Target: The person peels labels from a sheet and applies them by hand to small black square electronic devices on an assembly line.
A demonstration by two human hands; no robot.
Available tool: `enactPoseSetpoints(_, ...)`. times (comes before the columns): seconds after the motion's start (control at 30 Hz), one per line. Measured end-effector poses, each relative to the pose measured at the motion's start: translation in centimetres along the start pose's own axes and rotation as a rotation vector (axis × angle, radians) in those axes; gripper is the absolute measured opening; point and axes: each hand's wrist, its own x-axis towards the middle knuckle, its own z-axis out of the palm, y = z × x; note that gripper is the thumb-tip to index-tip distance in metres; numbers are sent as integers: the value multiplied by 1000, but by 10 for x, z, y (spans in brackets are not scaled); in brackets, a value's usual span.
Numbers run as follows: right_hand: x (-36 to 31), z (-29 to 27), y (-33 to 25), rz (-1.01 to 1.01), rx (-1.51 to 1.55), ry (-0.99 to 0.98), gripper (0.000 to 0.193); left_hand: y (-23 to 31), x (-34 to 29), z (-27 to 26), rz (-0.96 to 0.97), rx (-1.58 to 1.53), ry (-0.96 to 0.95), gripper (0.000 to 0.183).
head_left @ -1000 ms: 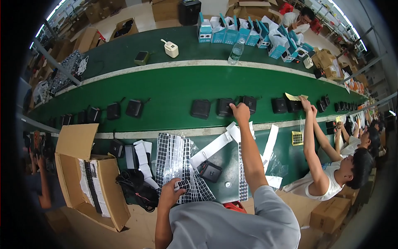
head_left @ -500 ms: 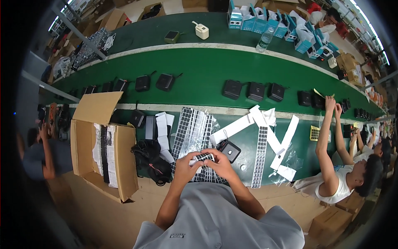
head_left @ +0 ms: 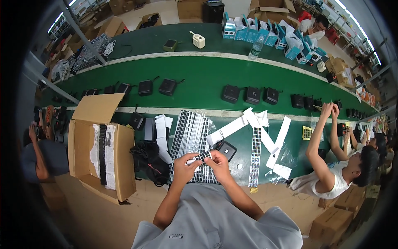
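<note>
Close in front of my body, a short strip of black squares with white borders point(head_left: 202, 157), looking like labels, is pinched between both hands. My left hand point(head_left: 184, 167) grips its left end, with some white backing showing at the fingers. The right end is in the fingers of my right hand point(head_left: 220, 166). Below and beyond my hands lie several long sheets of similar black squares point(head_left: 181, 132), partly hidden by the hands. A black boxy device point(head_left: 227, 150) with a wrist loop rests just beyond my right hand.
At left stands an open cardboard box point(head_left: 125, 162) holding packed dark pieces. A black cable bundle point(head_left: 153, 166) lies beside it. White paper strips point(head_left: 271, 145) and another label strip point(head_left: 254, 159) lie to the right. Black devices point(head_left: 230, 93) line the green belt. A co-worker point(head_left: 331, 166) reaches in.
My hands have turned the strip so it slopes up to the right and looks straighter. My view has shifted slightly. The co-worker's hands have come together over the belt.
</note>
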Motion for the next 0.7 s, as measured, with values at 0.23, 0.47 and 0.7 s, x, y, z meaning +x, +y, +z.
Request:
enactPoseSetpoints(0.23, -3, 13, 0, -49, 6, 2, 4, 1, -3, -3, 67, 31, 36, 17)
enactPoseSetpoints(0.47, -1, 2, 2, -246, -88, -38, 14, 23, 2, -10, 563, 289, 54, 15)
enactPoseSetpoints(0.7, 3, 3, -15, -425, -141, -85, 12, 45, 3, -7, 807, 359, 66, 17)
